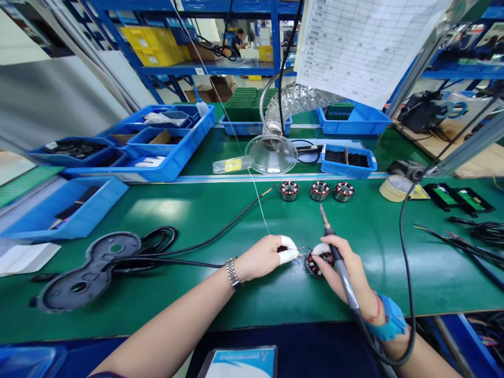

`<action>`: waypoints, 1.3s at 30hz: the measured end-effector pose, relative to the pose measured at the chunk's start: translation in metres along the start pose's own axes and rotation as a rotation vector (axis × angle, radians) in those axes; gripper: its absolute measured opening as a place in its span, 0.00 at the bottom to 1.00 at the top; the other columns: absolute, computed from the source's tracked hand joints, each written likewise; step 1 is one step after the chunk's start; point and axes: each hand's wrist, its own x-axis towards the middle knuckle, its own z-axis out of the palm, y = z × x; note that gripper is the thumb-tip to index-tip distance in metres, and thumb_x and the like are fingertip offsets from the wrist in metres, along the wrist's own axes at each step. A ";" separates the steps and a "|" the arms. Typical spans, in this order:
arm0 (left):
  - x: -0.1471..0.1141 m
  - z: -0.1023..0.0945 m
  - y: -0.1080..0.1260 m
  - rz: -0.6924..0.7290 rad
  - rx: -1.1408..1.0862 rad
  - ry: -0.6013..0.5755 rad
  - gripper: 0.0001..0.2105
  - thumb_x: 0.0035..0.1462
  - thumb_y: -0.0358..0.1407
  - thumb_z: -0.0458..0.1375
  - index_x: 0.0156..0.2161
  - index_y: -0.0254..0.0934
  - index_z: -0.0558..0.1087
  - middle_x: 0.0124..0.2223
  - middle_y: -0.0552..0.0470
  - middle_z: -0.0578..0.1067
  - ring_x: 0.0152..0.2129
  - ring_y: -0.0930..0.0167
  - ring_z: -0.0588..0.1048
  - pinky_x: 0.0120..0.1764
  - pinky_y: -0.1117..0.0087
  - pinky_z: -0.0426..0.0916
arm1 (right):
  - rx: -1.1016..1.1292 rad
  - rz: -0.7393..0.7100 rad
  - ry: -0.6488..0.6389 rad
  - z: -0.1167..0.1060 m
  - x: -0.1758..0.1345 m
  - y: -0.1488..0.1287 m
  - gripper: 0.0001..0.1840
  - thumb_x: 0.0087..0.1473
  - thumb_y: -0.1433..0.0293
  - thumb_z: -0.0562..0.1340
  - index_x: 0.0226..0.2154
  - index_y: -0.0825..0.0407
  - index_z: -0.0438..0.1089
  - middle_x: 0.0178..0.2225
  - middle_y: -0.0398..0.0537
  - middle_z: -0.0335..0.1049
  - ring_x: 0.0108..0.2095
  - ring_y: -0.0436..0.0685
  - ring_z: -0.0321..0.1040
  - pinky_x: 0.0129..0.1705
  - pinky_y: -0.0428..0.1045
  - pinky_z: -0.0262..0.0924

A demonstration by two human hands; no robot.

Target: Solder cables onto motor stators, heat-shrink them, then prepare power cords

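Note:
My left hand (271,256), with white covers on thumb and finger, pinches thin coloured wires (302,254) just left of a motor stator (313,266) with red-and-black windings. A black cable (197,261) runs under my left wrist. The thin pale solder strand (258,194) comes down from above to that hand. In my right hand (342,265) is a soldering iron (342,268), its tip pointing up and away from the stator. A white-covered finger of the same hand touches the stator, hiding part of it. Three more stators (289,191) stand in a row behind.
Beyond the hands hangs a clear extraction funnel (271,155) on a foil duct. A grey two-lobed housing (84,278) with coiled cable lies left. Blue bins (169,170) line the back; a tape roll (395,188), black cases (459,198) and cables (472,247) are at right.

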 end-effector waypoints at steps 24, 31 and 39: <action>-0.001 0.006 -0.002 -0.009 -0.079 0.053 0.09 0.50 0.37 0.53 0.28 0.33 0.71 0.27 0.54 0.70 0.25 0.73 0.65 0.30 0.74 0.59 | 0.003 -0.059 -0.142 0.010 0.011 -0.007 0.15 0.51 0.74 0.56 0.44 0.49 0.59 0.32 0.45 0.65 0.31 0.50 0.64 0.35 0.46 0.62; -0.001 0.006 0.001 -0.006 -0.022 0.093 0.07 0.49 0.35 0.53 0.27 0.33 0.70 0.27 0.54 0.71 0.25 0.73 0.66 0.30 0.75 0.59 | -0.023 -0.038 -0.068 0.001 0.009 -0.007 0.14 0.51 0.72 0.58 0.43 0.50 0.61 0.32 0.45 0.68 0.30 0.50 0.66 0.34 0.46 0.62; 0.001 0.007 0.007 -0.005 0.049 0.096 0.06 0.48 0.32 0.52 0.24 0.33 0.69 0.27 0.54 0.70 0.25 0.73 0.67 0.30 0.74 0.59 | -0.053 -0.140 -0.048 -0.051 -0.003 -0.019 0.16 0.49 0.74 0.58 0.43 0.50 0.68 0.30 0.48 0.70 0.31 0.55 0.66 0.32 0.50 0.61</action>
